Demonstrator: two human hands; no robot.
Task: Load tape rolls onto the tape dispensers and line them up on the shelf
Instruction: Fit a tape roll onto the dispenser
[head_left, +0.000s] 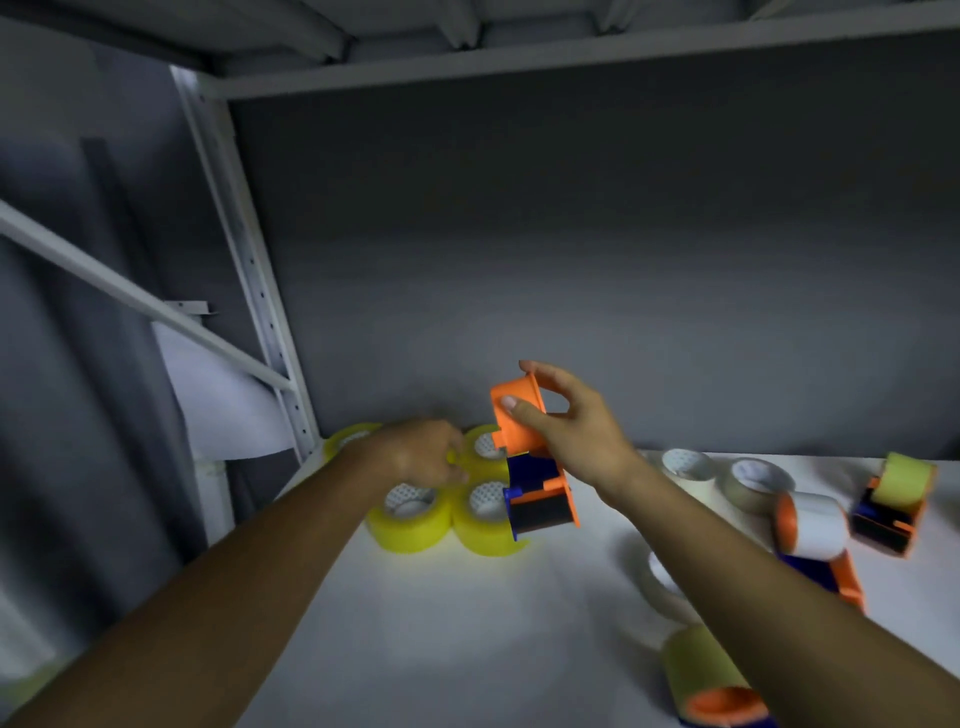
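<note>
We observe the right hand (566, 415) gripping an empty orange dispenser (530, 457) above the shelf (467, 623), while the left hand (421, 452), fingers curled, reaches among yellow tape rolls (415, 525); its hold we cannot tell.

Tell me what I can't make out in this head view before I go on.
- Left hand: its fingers curl over the yellow rolls; whether it grips one is hidden by the hand itself.
- Rear left yellow roll: mostly behind the left wrist.
- Bottom dispenser: cut off by the lower edge and the right forearm.
- Pale roll: partly behind the right forearm, blurred.
- Far-right dispenser: blurred.
</note>
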